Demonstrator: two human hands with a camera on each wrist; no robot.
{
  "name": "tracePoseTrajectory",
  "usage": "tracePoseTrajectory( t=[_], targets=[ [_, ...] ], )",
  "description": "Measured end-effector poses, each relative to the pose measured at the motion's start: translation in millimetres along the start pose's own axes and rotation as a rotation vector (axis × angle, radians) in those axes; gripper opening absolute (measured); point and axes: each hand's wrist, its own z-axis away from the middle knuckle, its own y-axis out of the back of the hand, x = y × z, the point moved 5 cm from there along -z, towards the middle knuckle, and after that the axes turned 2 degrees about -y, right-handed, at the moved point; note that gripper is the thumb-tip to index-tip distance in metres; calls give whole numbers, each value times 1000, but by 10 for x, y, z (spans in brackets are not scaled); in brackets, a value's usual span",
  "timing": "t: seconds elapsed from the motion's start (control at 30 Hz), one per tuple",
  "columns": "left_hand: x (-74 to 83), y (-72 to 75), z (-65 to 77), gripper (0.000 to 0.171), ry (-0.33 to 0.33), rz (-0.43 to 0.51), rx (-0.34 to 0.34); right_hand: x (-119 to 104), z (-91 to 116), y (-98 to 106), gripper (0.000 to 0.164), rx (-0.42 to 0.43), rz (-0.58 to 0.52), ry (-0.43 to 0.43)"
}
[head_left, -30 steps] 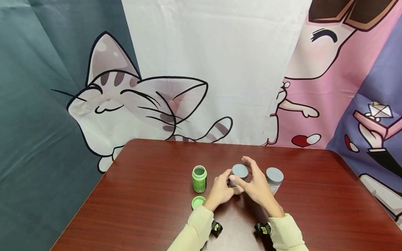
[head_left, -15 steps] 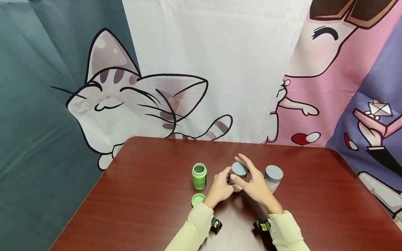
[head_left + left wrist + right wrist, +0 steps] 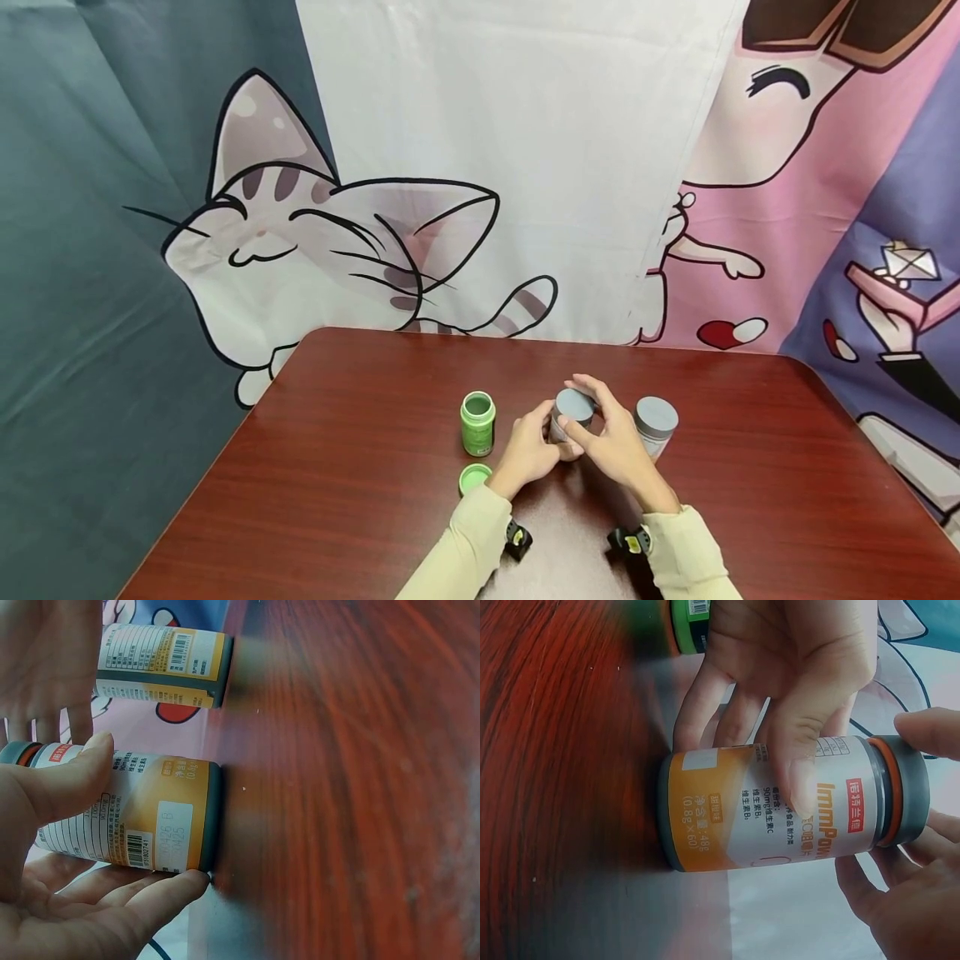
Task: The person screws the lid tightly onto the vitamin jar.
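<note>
A supplement bottle (image 3: 697,806) with an orange and white label stands upright between both hands. My left hand (image 3: 528,450) grips its body, thumb (image 3: 71,780) across the label and fingers around the other side. The bottle's grey lid (image 3: 574,405) is on top, with an orange band visible below it. My right hand (image 3: 617,442) holds the lid between thumb and fingers, the thumb on the near side. Right of that hand stands a second bottle (image 3: 656,417) with a matching grey lid, its lower part partly hidden by the hand.
An uncapped green bottle (image 3: 477,429) stands left of the hands on the dark red wooden table (image 3: 337,467). Its green lid (image 3: 474,477) lies in front, close to my left wrist. A printed cartoon cloth (image 3: 525,125) hangs behind the table.
My right thumb has shifted slightly rightward along the lid, and the forefinger has come in closer over its far side. The left hand keeps its grip on the bottle.
</note>
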Motion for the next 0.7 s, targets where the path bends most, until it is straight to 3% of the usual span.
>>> tracePoseTrajectory(
  t=[0.17,0.4,0.7],
  targets=[
    [10,3,1,54,-21,14,-6,72,-10,2,53,19,-14,-15],
    [-8,-1,5,54,-31,5,-4,373,-38,-39,56,48,24,-33],
    [-10,-7,16,54,-15,-21,3,365,-10,-46,59,132,160,-12]
  ],
)
